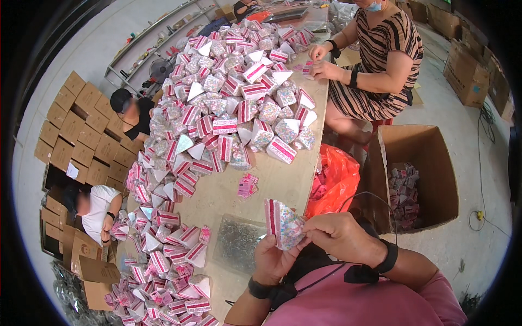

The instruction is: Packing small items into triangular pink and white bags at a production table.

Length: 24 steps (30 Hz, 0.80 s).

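Note:
My left hand (272,262) grips a cake-slice-shaped piece (284,227) from below. The piece is a wedge with white and pink striped layers on one face and a speckled, sprinkle-like side. At its right edge the fingers of my right hand (343,237) are pinched together; whether they also hold something small is hidden. Just left of my hands, a shallow clear tray (220,251) holds many thin small bits. Farther up the table lie a few pink cards (248,186). A large heap of similar cake-slice pieces (223,126) covers the table's far and left parts.
An orange-red plastic bag (338,182) hangs at the table's right edge, beside an open cardboard box (448,179) with pieces inside. A person in striped clothes (389,54) sits beyond, hands on the table. Two more people work at left, near stacked cartons (81,136).

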### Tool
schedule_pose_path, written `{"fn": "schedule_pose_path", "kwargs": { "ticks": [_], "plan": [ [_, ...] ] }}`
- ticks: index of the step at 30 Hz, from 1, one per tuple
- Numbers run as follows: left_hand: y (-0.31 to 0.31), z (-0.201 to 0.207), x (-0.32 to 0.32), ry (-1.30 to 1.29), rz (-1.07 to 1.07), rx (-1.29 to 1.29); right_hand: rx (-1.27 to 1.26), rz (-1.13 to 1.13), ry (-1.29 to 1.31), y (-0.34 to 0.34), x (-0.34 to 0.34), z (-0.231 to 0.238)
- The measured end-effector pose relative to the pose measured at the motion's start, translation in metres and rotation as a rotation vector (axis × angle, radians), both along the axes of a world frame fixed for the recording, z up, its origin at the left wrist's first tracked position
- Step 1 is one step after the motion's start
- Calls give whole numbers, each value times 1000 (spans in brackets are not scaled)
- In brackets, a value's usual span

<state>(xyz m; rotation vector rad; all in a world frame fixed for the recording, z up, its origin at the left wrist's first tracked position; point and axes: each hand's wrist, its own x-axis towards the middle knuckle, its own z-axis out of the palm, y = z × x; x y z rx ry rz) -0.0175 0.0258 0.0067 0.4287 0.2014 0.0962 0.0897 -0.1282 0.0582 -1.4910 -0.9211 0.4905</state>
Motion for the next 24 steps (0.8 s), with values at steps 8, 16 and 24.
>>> {"fn": "schedule_pose_path", "kwargs": {
  "ticks": [8, 16, 24],
  "plan": [
    [1, 0, 0, 5, 1, 38, -35, 22, 30, -1, 2, 1],
    [2, -2, -1, 8, 12, 97, -107, 44, 66, -3, 3, 9],
    [0, 2, 1, -4, 14, 139, -4, -18, -133, 0, 4, -9]
  ]
}}
